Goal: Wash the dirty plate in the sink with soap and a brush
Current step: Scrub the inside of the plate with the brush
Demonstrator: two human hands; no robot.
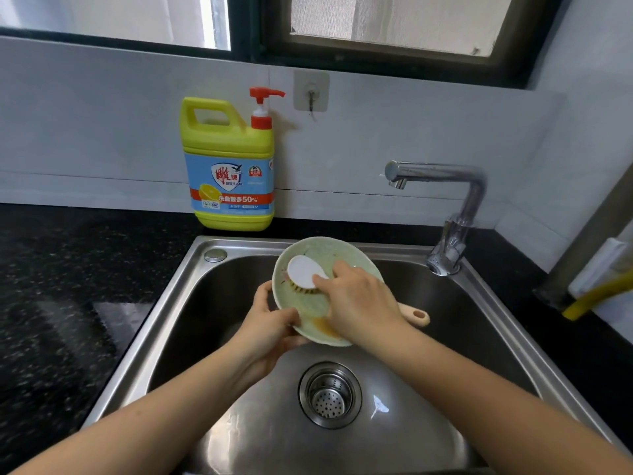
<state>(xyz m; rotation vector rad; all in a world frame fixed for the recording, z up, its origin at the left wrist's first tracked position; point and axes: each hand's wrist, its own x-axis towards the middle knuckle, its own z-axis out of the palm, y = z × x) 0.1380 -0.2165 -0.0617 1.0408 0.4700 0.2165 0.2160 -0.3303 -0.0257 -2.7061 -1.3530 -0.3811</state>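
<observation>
White wall [102,114]; dark-framed window [394,18]; black speckled countertop [61,275]; daylight.

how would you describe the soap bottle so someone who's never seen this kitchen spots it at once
Start at the steel sink set in the black counter. Behind its back left corner, against the white wall, stands the soap bottle. It is the only yellow jug there, with a blue label and a red pump on top.

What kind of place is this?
Probably a home kitchen: a steel sink set in a dark counter, a tap at its rim, and a pump soap bottle standing behind it.
</observation>
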